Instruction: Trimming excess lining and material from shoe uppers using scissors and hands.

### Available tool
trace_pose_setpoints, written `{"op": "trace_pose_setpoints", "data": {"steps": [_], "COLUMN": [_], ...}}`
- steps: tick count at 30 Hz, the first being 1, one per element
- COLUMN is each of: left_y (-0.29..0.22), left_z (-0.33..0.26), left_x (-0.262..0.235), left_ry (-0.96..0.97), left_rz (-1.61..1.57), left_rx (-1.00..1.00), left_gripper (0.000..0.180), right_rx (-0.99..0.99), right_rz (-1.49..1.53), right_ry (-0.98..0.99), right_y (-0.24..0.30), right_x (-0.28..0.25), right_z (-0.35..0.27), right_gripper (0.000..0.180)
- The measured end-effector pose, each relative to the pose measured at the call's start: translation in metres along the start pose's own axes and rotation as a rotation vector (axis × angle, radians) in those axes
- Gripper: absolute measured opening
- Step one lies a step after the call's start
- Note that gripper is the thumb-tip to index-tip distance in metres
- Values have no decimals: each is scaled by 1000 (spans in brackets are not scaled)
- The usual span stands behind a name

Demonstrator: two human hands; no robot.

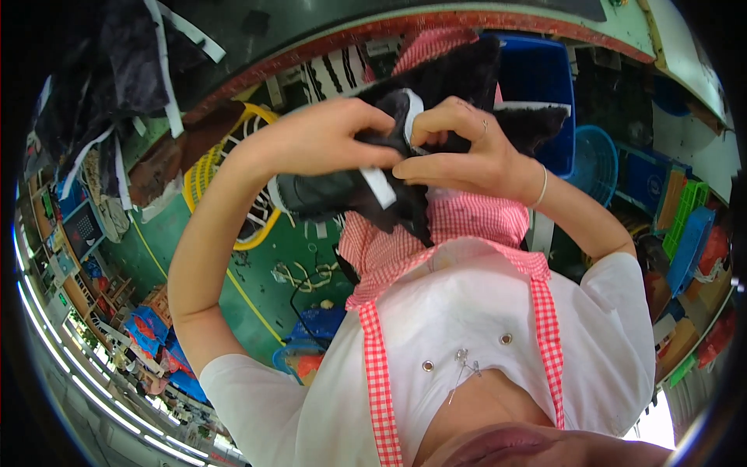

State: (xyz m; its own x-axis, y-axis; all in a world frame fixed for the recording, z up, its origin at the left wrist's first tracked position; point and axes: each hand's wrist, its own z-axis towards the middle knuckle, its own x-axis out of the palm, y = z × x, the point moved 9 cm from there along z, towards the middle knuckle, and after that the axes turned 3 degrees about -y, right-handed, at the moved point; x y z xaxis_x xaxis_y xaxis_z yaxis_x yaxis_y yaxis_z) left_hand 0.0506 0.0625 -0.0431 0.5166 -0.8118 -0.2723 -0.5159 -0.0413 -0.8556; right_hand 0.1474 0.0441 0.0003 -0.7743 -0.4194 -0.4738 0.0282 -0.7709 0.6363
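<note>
A piece of black plush fabric [459,71] with white edging strips lies across my lap, over a red-and-white checked apron [475,218]. My left hand [338,138] is closed on the fabric from the left, thumb and fingers around a fold. My right hand [471,152] pinches the same piece from the right, its thumb tip nearly meeting the left one. Between the hands a white strip [413,111] curves up, and another white strip end [379,188] hangs below the left thumb. The fingertips partly hide the gripped fabric.
More black fabric with white strips [117,70] drapes over the dark table [311,31] at the far left. A yellow basket [204,173] stands left of my lap. At the right are a blue bin [537,70], a round blue basket [595,167] and a green crate [685,218].
</note>
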Motion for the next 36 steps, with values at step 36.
{"op": "trace_pose_setpoints", "data": {"steps": [36], "left_y": [13], "left_z": [-34], "left_x": [-34], "left_ry": [-617], "left_rz": [156], "left_rx": [-155], "left_gripper": [31], "right_rx": [155], "right_rz": [-197], "right_ry": [-440], "right_y": [-61], "right_x": [-69], "right_z": [78], "right_gripper": [16]}}
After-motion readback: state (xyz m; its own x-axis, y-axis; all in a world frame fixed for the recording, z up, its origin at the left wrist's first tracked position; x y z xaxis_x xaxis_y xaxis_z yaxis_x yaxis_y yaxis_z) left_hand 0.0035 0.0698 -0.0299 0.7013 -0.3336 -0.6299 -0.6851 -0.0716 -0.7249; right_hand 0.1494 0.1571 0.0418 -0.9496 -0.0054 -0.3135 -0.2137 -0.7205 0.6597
